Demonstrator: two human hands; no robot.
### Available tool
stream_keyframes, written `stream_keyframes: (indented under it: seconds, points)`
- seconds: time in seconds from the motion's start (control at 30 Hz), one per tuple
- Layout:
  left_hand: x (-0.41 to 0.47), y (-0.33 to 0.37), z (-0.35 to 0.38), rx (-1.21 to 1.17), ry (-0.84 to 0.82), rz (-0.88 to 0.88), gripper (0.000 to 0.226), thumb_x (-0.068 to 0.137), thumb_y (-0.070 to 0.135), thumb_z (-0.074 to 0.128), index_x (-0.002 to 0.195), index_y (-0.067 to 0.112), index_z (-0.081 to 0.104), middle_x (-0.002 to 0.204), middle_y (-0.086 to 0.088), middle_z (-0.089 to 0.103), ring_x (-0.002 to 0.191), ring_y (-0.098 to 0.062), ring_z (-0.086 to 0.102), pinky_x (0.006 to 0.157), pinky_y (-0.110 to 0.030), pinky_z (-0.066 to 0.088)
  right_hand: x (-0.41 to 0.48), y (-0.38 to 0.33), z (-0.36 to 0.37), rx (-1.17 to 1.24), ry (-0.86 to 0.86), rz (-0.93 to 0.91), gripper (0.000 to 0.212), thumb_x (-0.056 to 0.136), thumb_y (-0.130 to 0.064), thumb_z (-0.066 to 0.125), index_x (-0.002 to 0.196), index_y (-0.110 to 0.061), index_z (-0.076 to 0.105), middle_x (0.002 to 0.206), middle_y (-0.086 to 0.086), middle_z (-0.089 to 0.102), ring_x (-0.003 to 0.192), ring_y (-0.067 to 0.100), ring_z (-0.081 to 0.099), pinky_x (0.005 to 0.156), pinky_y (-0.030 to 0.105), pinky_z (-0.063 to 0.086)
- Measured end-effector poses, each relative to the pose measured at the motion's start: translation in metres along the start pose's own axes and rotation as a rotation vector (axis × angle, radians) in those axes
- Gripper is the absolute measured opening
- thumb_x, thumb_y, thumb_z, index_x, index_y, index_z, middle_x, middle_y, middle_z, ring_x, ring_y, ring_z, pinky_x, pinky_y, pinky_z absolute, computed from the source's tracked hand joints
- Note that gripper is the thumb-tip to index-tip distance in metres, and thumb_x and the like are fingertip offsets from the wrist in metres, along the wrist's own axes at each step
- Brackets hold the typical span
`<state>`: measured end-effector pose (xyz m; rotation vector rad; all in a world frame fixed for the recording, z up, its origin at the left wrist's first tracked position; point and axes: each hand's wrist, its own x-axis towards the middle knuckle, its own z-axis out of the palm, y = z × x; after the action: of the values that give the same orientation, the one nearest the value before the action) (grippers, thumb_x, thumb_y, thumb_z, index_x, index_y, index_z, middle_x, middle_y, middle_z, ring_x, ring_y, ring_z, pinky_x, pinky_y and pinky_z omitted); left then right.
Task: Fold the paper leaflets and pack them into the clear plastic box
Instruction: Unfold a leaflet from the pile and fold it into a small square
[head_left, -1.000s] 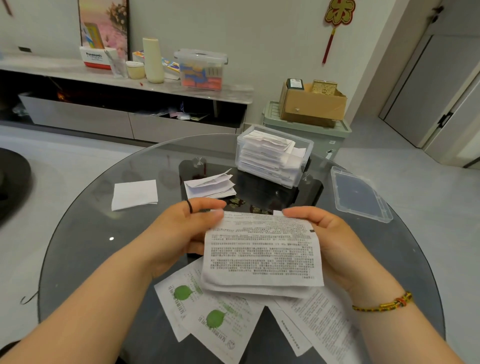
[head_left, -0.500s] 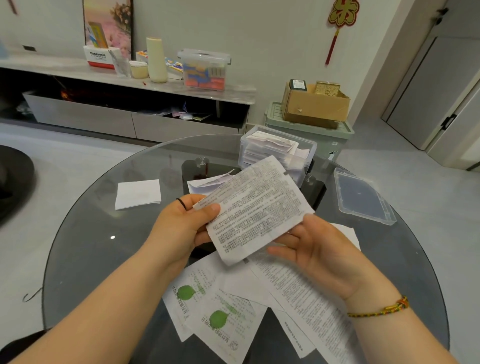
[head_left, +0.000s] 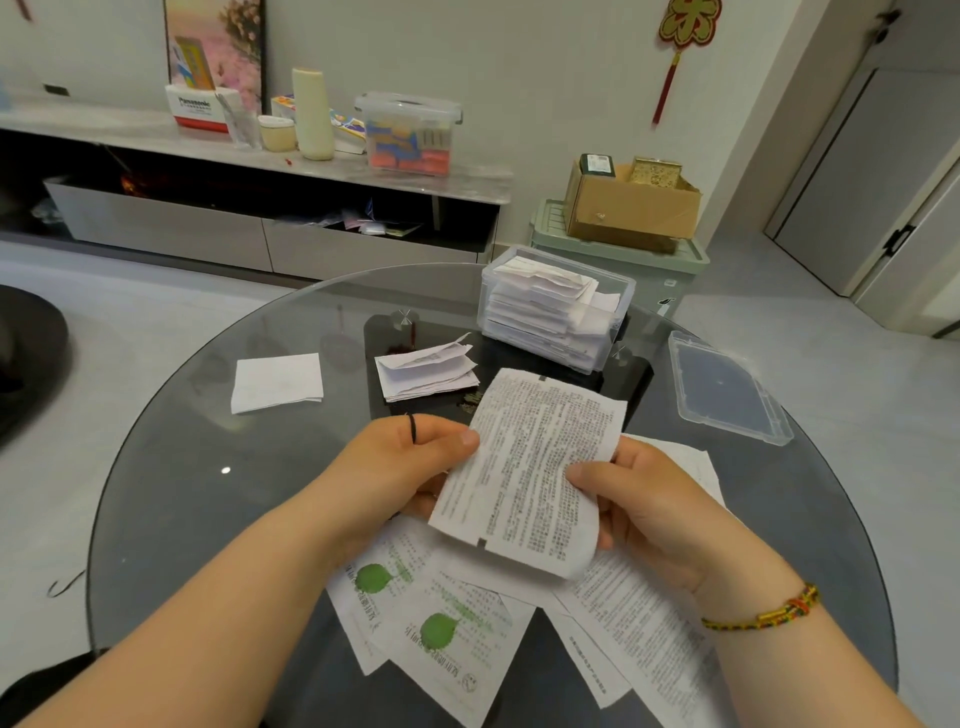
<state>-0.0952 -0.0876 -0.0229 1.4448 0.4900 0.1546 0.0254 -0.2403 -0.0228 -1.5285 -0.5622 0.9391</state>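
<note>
The leaflet (head_left: 530, 467) had swung from sideways to lengthwise above the middle of the table (head_left: 208, 467). The left hand (head_left: 400, 467) pinched its left side and the right hand (head_left: 654, 499) its right, likely readying another fold. The clear plastic box (head_left: 621, 312) waited, well filled, at the far edge.

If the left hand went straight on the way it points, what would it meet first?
The leaflet that the left hand pinches; beyond it, probably the clear plastic box, though depth is unclear.

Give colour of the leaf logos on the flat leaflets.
Green; the head view shows the leaf logos best.
</note>
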Motion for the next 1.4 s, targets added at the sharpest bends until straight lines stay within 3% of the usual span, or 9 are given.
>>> stream_keyframes:
  seconds: [0.2,0.4,0.63,0.77,0.9,1.03,1.13,1.23,1.4]
  points:
    - [-0.003,0.004,0.000,0.035,0.027,-0.028,0.021,0.085,0.009,0.057,0.066,0.009,0.066,0.062,-0.003,0.071,0.052,-0.010,0.066,0.046,-0.018,0.051,0.001,0.001,0.000,-0.038,-0.015,0.013,0.024,0.090,0.003,0.043,0.087,-0.009,0.063,0.069,0.002,0.072,0.048,0.011,0.057,0.035,0.015,0.036]
    - [-0.003,0.005,0.000,0.028,0.023,-0.062,0.020,0.085,0.006,0.057,0.067,0.004,0.063,0.057,-0.004,0.070,0.046,-0.009,0.063,0.041,-0.015,0.047,0.004,0.004,-0.002,0.027,0.039,-0.009,0.027,0.089,0.003,0.044,0.089,-0.010,0.068,0.085,0.013,0.073,0.092,0.039,0.058,0.076,0.042,0.038]
    - [-0.002,0.006,-0.003,-0.127,0.004,-0.023,0.040,0.088,0.000,0.049,0.065,0.021,0.075,0.069,-0.005,0.073,0.055,-0.012,0.067,0.054,-0.023,0.056,0.003,0.001,-0.001,0.080,0.016,-0.029,0.026,0.087,0.002,0.046,0.087,-0.011,0.068,0.081,0.008,0.074,0.072,0.022,0.068,0.064,0.034,0.054]
    - [-0.002,0.007,-0.004,-0.173,-0.034,-0.029,0.046,0.087,-0.002,0.047,0.059,0.021,0.075,0.063,-0.003,0.071,0.050,-0.010,0.065,0.046,-0.020,0.054,0.001,-0.003,0.000,0.116,0.051,-0.063,0.034,0.086,0.005,0.047,0.069,-0.011,0.072,0.066,0.006,0.071,0.059,0.016,0.068,0.051,0.022,0.055]
    - [-0.003,0.007,-0.006,-0.169,-0.058,-0.027,0.051,0.086,-0.011,0.041,0.056,0.012,0.074,0.065,-0.006,0.072,0.053,-0.012,0.066,0.045,-0.020,0.053,0.002,-0.004,0.000,0.147,0.100,-0.060,0.041,0.083,0.006,0.052,0.055,-0.015,0.073,0.066,0.005,0.072,0.059,0.015,0.069,0.054,0.023,0.057]
    - [-0.002,0.007,-0.004,-0.075,-0.014,0.006,0.036,0.084,-0.003,0.050,0.059,0.010,0.074,0.070,-0.009,0.073,0.062,-0.015,0.068,0.056,-0.022,0.056,0.003,-0.003,-0.001,0.173,0.144,-0.022,0.033,0.086,0.001,0.050,0.072,-0.016,0.073,0.075,0.006,0.073,0.068,0.017,0.068,0.068,0.031,0.057]
    - [-0.001,0.005,-0.001,0.033,0.091,0.078,0.021,0.079,-0.001,0.063,0.066,0.014,0.070,0.061,0.002,0.071,0.057,-0.007,0.067,0.054,-0.017,0.054,0.002,-0.003,0.000,0.202,0.140,-0.019,0.024,0.094,-0.011,0.041,0.093,-0.015,0.065,0.071,0.005,0.073,0.061,0.013,0.068,0.054,0.023,0.057]
    - [0.001,0.003,0.001,0.088,0.142,0.122,0.021,0.075,-0.007,0.065,0.072,0.013,0.064,0.051,0.010,0.066,0.049,-0.004,0.064,0.050,-0.013,0.050,0.000,-0.005,0.002,0.192,0.052,-0.012,0.026,0.094,-0.023,0.040,0.102,-0.012,0.062,0.082,0.008,0.074,0.069,0.016,0.070,0.059,0.025,0.057]
    - [0.002,0.002,0.004,0.155,0.198,0.151,0.021,0.079,-0.003,0.063,0.074,0.017,0.059,0.066,0.003,0.063,0.048,-0.001,0.062,0.048,-0.012,0.048,0.001,0.001,0.008,-0.046,0.077,-0.052,0.021,0.090,0.000,0.048,0.099,-0.012,0.062,0.068,0.002,0.072,0.049,0.009,0.061,0.045,0.018,0.049]
